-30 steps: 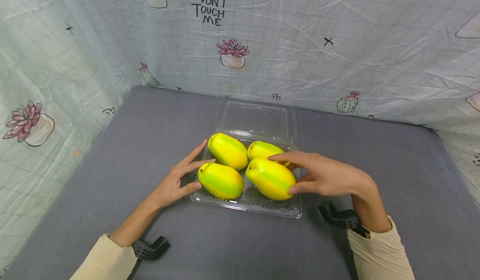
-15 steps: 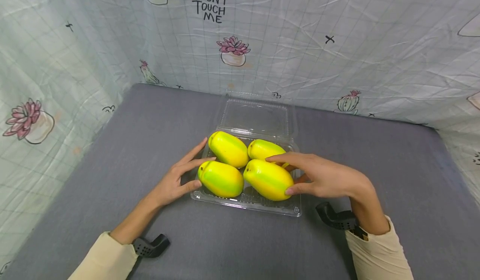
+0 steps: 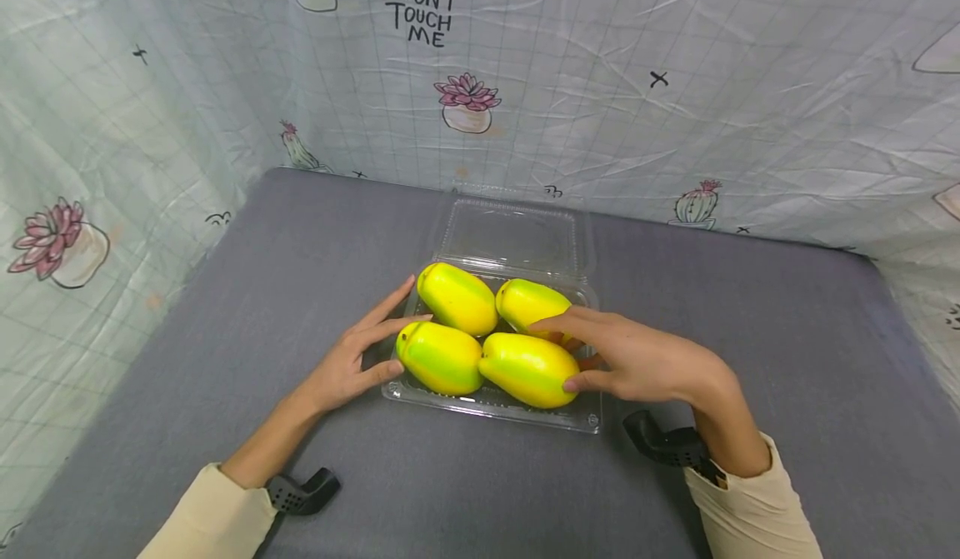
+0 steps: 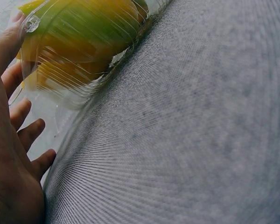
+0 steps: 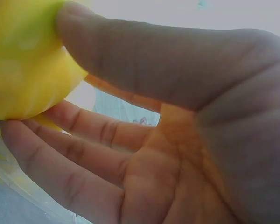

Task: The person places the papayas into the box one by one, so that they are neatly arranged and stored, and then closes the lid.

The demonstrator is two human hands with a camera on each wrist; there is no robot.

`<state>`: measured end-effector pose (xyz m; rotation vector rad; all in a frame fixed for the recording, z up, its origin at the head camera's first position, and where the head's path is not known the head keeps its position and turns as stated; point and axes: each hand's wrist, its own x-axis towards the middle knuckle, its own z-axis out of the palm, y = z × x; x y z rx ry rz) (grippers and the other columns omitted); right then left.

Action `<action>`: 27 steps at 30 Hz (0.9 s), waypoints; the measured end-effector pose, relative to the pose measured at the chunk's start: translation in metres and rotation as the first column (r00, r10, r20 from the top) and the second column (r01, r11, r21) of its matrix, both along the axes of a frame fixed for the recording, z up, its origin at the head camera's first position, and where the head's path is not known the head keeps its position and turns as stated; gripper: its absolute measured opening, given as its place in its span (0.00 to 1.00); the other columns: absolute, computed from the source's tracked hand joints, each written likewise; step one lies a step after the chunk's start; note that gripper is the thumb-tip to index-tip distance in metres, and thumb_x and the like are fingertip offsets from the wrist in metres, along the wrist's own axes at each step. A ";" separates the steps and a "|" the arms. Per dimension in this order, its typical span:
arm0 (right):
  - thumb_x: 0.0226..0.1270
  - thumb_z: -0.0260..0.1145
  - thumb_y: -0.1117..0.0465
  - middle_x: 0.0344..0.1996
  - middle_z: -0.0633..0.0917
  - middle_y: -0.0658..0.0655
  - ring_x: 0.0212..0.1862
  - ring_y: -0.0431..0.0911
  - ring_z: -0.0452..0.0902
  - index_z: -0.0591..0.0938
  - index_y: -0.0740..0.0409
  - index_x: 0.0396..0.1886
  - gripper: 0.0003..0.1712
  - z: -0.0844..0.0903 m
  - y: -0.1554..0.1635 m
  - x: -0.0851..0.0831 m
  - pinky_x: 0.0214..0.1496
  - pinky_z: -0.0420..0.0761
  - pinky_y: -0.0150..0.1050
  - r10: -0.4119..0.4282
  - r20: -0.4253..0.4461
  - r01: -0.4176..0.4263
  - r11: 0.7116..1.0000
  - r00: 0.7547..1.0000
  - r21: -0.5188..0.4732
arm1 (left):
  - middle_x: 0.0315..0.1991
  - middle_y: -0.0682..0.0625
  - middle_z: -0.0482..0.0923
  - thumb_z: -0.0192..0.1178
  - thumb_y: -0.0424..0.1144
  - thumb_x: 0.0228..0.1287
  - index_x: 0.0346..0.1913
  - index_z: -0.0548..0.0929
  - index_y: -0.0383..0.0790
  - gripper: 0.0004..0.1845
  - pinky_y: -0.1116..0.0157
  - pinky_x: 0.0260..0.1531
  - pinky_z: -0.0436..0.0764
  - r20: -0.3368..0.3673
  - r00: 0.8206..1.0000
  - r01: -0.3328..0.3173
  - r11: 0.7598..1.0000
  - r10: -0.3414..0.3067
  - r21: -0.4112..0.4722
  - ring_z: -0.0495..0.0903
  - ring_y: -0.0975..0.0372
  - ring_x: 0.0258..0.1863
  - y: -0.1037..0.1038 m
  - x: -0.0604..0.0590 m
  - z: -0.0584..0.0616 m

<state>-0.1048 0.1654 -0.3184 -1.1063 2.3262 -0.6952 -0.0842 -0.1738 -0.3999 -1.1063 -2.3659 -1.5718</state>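
Fruits (image 3: 457, 299) were yellow with green streaks, small dark spots on some tips. Box (image 3: 487, 411) was clear, its wall ribbed. Surface (image 3: 465, 484) was plain grey. Cloth (image 3: 555, 34) was whitish, greener at left, grid-lined, printed with pink succulents (image 3: 467, 90) in pale pots (image 3: 467, 119), green cacti (image 3: 695, 208) with pink tops, black crosses (image 3: 658, 79), black lettering (image 3: 425, 14). Sleeves (image 3: 210, 517) were plain cream; wrist mounts (image 3: 296, 496) were black.

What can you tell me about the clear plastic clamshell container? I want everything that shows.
The clear plastic clamshell container stands open on the gray surface, its shallow base nearer the person and its lid folded back toward the patterned curtain. It looks thin and glossy, with ribbed walls, round studs at the near corners and a ridged border on the lid. Four yellow-green fruits are in or just over the base. The left hand is at its left side; how firmly it touches is unclear.
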 end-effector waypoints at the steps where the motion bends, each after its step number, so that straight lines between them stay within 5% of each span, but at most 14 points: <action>1: 0.56 0.65 0.57 0.56 0.67 0.42 0.48 0.38 0.66 0.63 0.45 0.63 0.34 0.000 0.000 0.000 0.46 0.73 0.39 0.003 -0.007 -0.003 1.000 1.000 0.002 | 0.66 0.31 0.47 0.52 0.52 0.62 0.56 0.71 0.28 0.30 0.39 0.55 0.49 0.000 1.000 0.000 1.000 0.000 0.000 0.47 0.40 0.64 0.000 0.000 0.000; 8: 0.57 0.64 0.56 0.53 0.70 0.42 0.48 0.39 0.67 0.67 0.48 0.61 0.31 -0.005 -0.004 -0.001 0.46 0.72 0.38 0.025 -0.083 -0.024 1.000 0.996 0.011 | 0.65 0.31 0.47 0.52 0.51 0.62 0.55 0.71 0.28 0.30 0.38 0.55 0.49 -0.007 1.000 -0.003 1.000 0.003 0.001 0.47 0.39 0.63 0.000 -0.001 -0.001; 16: 0.57 0.64 0.56 0.49 0.73 0.41 0.47 0.38 0.70 0.69 0.48 0.59 0.28 -0.002 -0.003 -0.003 0.46 0.73 0.37 0.001 -0.053 -0.002 1.000 0.999 -0.015 | 0.65 0.31 0.47 0.52 0.51 0.62 0.55 0.71 0.27 0.29 0.38 0.55 0.49 -0.007 1.000 -0.006 1.000 0.006 0.004 0.47 0.39 0.63 0.001 -0.001 -0.001; 23: 0.60 0.61 0.55 0.40 0.79 0.45 0.40 0.36 0.74 0.73 0.50 0.54 0.21 0.000 0.008 -0.012 0.40 0.76 0.38 -0.190 -0.075 0.178 0.974 0.979 -0.143 | 0.66 0.33 0.47 0.51 0.52 0.62 0.56 0.71 0.30 0.30 0.39 0.55 0.48 0.013 1.000 -0.011 1.000 0.012 -0.023 0.46 0.40 0.64 0.000 0.001 0.001; 27: 0.62 0.59 0.50 0.42 0.78 0.46 0.41 0.38 0.74 0.73 0.45 0.52 0.19 -0.004 0.018 -0.023 0.43 0.75 0.41 -0.372 -0.052 0.351 0.907 0.927 -0.233 | 0.66 0.32 0.47 0.51 0.53 0.62 0.56 0.71 0.30 0.30 0.39 0.55 0.48 0.012 1.000 -0.009 1.000 0.010 -0.018 0.46 0.41 0.64 0.000 0.001 0.002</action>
